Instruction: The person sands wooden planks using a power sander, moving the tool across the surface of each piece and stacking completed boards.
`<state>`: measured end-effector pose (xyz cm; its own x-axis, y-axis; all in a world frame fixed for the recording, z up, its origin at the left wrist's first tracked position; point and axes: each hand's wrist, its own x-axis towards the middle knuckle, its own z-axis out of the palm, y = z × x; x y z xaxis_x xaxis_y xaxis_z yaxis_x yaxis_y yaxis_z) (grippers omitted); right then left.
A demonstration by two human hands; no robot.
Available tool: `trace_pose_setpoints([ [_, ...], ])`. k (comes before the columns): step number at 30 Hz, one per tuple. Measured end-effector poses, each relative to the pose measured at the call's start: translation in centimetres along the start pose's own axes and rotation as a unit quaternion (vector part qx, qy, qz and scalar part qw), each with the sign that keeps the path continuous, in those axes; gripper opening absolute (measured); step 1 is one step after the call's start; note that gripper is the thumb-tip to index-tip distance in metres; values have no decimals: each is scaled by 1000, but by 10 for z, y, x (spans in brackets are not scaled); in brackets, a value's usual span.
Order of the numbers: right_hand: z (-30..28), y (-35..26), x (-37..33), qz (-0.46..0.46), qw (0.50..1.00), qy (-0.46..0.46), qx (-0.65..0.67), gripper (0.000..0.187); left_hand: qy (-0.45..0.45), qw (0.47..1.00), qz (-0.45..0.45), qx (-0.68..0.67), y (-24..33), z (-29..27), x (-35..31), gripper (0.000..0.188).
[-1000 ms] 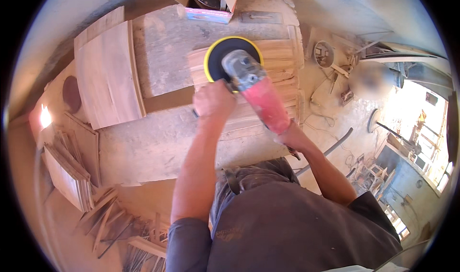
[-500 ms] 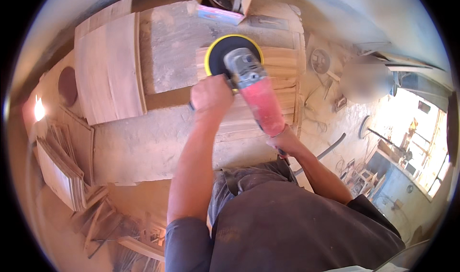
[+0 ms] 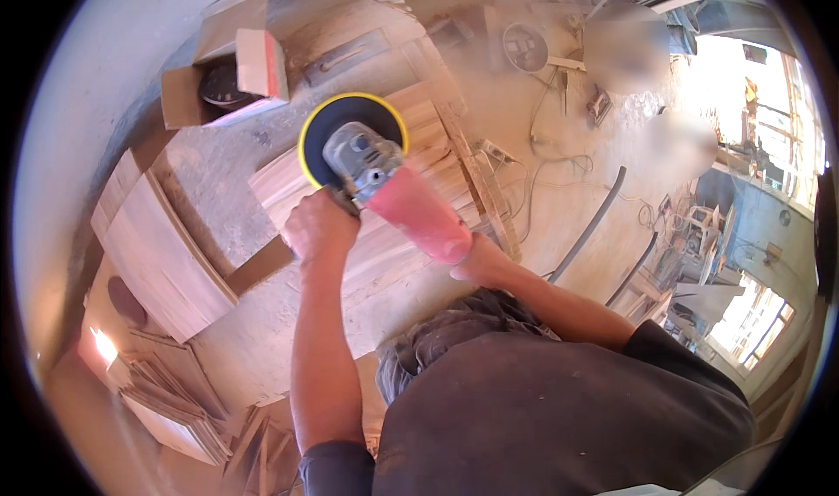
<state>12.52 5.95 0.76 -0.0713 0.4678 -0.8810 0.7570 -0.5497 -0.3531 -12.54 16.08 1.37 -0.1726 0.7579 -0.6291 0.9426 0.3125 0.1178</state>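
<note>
Sander (image 3: 406, 203): a red-bodied machine with a scuffed grey head, just left of the middle of the frame, slanting from upper left to lower right.
Disc (image 3: 345, 111): black with a yellow rim, at the sander's head; from where I stand it covers part of the panel's upper edge, and I cannot tell whether it touches the wood.
Left hand (image 3: 322, 225): closed round the side handle by the head.
Right hand (image 3: 479, 260): wrapped about the rear end of the red body, its fingers partly hidden from me.
Panel (image 3: 433, 151): pale striped wood, lying beneath the machine near the centre.
Counter (image 3: 218, 168): grey and dusty, carrying the panel.
Box (image 3: 182, 103): open cardboard, upper left of the frame, a dark round piece (image 3: 223, 85) inside.
Flat grey plate (image 3: 345, 56): right of the box, above the disc.
Boards (image 3: 162, 238): lying overlapped at the left side of the counter.
Stacked sheets (image 3: 175, 417): thin wood, leaning together at lower left.
Bright light (image 3: 105, 346): glowing above those sheets.
Round tub (image 3: 526, 48): upper right of centre.
</note>
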Motion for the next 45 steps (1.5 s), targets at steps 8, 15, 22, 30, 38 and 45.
trace_pose_setpoints([
  [8,-34,68,-20,107,981,47,154,12,-52,992,118,6,102,8,10,23],
  [15,-22,51,0,-99,994,44,26,36,-16,1000,-6,18,37,24,-7,28],
  [22,-42,33,-2,17,990,-15,137,42,-1,997,41,62,73,-3,19,24],
  [30,-30,79,-31,-28,990,92,106,42,-19,995,88,46,98,32,-10,21],
  [38,-46,50,-2,-3,996,29,83,38,-11,997,39,62,89,5,18,24],
  [45,-58,56,-1,99,982,-3,160,35,-20,994,109,24,113,-7,39,24],
])
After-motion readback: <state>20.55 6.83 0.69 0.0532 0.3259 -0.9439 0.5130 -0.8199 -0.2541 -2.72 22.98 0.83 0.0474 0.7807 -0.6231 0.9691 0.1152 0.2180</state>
